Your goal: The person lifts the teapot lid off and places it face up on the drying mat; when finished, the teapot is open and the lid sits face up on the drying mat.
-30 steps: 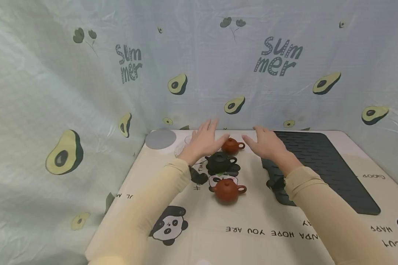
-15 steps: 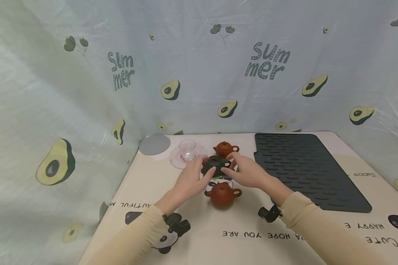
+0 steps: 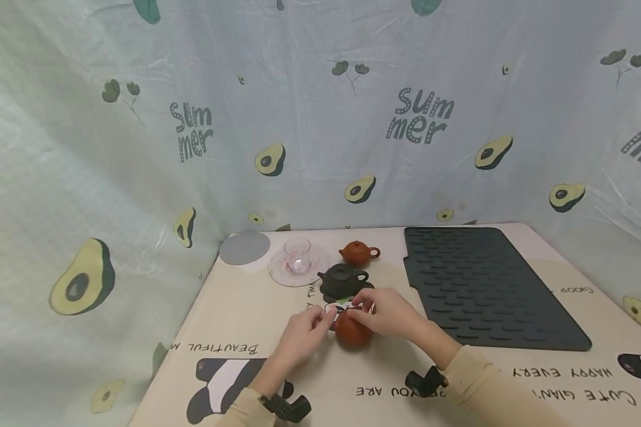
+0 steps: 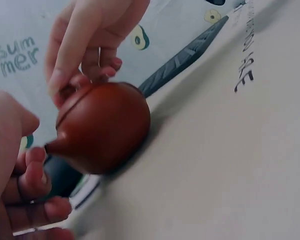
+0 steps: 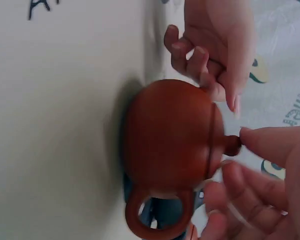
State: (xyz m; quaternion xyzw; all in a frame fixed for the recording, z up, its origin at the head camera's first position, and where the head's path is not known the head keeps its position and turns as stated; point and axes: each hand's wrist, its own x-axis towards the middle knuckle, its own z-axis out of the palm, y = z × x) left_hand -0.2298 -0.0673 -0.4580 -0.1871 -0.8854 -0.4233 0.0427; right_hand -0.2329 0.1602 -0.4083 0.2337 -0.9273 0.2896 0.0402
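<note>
A reddish-brown clay teapot point(image 3: 354, 334) stands upright nearest me, its spout to the left and its handle to the right. My right hand point(image 3: 389, 312) pinches the round knob point(image 5: 233, 145) of its lid between thumb and fingertips; the lid sits on the pot. My left hand point(image 3: 301, 335) is beside the spout point(image 4: 57, 145), fingers loosely bent, thumb and index apart; whether a fingertip touches the spout I cannot tell. Just behind stands a black teapot point(image 3: 343, 280), and farther back a smaller reddish-brown teapot point(image 3: 356, 253).
At back left, a clear glass cup point(image 3: 297, 256) stands on a clear round plate point(image 3: 278, 270), near a grey disc point(image 3: 244, 248). A dark ridged mat point(image 3: 470, 284) covers much of the right side. Hanging avocado-print sheets point(image 3: 299, 107) enclose the table at back and sides.
Both hands have come back toward me, from over the rear teapots, past the black one, to the front teapot. The right fingers have closed on its lid knob. The head view has tilted slightly up.
</note>
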